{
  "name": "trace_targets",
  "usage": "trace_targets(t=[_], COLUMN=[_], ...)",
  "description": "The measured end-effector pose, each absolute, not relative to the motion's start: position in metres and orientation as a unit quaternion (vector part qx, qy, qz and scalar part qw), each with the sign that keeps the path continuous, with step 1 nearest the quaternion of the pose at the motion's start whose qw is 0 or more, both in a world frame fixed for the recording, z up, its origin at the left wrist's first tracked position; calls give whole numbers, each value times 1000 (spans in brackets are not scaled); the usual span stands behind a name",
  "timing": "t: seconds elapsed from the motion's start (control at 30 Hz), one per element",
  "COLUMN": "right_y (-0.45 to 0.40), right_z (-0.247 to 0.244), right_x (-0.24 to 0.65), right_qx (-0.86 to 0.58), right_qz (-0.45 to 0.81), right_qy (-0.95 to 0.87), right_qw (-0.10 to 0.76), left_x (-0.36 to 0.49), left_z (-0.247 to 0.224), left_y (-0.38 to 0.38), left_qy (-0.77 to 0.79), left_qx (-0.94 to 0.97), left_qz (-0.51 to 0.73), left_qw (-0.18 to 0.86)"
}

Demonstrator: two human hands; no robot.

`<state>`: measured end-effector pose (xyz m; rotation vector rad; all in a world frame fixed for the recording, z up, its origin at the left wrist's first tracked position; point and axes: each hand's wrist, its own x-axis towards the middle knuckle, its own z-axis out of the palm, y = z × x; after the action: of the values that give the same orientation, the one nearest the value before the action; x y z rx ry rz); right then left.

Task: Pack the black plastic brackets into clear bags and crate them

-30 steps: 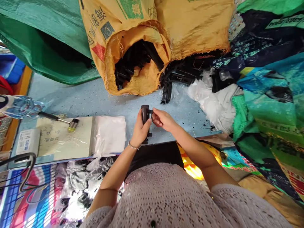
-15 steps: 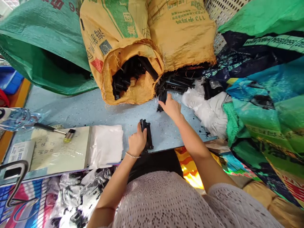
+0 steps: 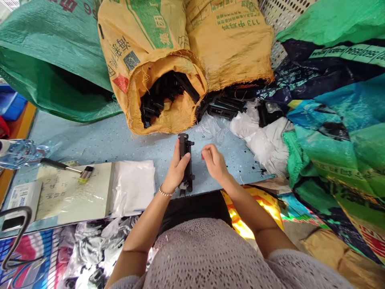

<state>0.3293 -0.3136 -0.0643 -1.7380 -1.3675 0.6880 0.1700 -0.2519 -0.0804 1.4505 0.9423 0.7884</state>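
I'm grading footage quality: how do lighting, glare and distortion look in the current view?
Head view: glare blows out patches of the red-and-yellow bag at lower right; in the same head view, black parts inside the open yellow sack sink into shadow, edges look stretched, and the black part in the left hand reads fairly clearly.

Left hand (image 3: 177, 170) gripping black part (image 3: 187, 164); right hand (image 3: 215, 162) apart, fingers curled.
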Motion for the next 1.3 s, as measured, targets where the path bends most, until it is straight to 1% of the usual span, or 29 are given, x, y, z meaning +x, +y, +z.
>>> trace_targets(t=[0.07,0.1,0.23,0.33,0.4,0.5,0.53,0.57,0.6,0.67,0.7,0.73,0.8,0.83,0.87,0.9,0.93,1.0,1.03,1.07,1.1,1.13,1.17,1.2,1.23,1.27,1.3], right_y=[-292,-282,-275,-307,-326,-323,-311,-295,-276,-233,-213,-195,-173,-170,-172,-179,-189,-218,-235,-252,-268,-283,-296,-307,-315,-319,-319], right_z=[-62,-62,-67,-76,-82,-86,-84,-82,-80,-76,-75,-74,-75,-75,-75,-74,-73,-71,-70,-69,-69,-68,-67,-65,-61,-57,-52], right_x=[337,341,330,298,281,288,302,321,345,397,423,446,482,494,501,503,501,480,463,442,419,395,373,354,339,328,322], right_qx=[-699,-694,-650,-607,-623,-617,-619,-637,-670,-751,-773,-794,-823,-829,-832,-832,-831,-815,-798,-767,-731,-693,-649,-608,-581,-573,-580], right_qz=[192,183,285,302,330,433,435,404,344,155,82,36,16,16,14,7,1,37,90,173,274,369,451,505,521,501,453], right_qy=[-569,-584,-609,-665,-645,-599,-596,-597,-595,-576,-573,-567,-552,-548,-545,-540,-531,-498,-475,-452,-424,-402,-403,-434,-474,-515,-553], right_qw=[389,380,354,314,294,271,269,273,279,282,258,216,134,109,105,124,165,292,360,421,460,472,461,432,407,394,391], left_x=[166,164,154,146,138,123,119,115,112,111,112,114,115,115,113,111,109,110,114,121,128,137,145,152,156,158,158], left_z=[-77,-76,-73,-75,-77,-83,-85,-87,-90,-95,-97,-99,-101,-101,-101,-100,-98,-93,-89,-85,-81,-76,-71,-67,-62,-59,-56], left_y=[-258,-260,-257,-246,-241,-239,-240,-242,-245,-254,-260,-265,-272,-274,-273,-272,-269,-263,-260,-258,-257,-256,-256,-257,-259,-260,-262], left_qy=[380,373,410,460,471,528,562,592,613,626,624,621,623,622,617,607,590,534,499,458,412,370,339,325,331,350,373], left_qx=[641,649,642,626,636,661,667,674,682,707,721,732,745,750,755,761,767,771,765,752,732,703,667,634,605,584,571], left_qz=[319,312,335,369,373,314,274,229,181,99,66,38,6,10,31,69,118,220,264,300,329,348,360,365,367,368,366], left_qw=[586,585,554,511,484,431,404,378,355,314,296,277,238,225,218,216,223,268,310,367,432,498,557,600,624,633,632])
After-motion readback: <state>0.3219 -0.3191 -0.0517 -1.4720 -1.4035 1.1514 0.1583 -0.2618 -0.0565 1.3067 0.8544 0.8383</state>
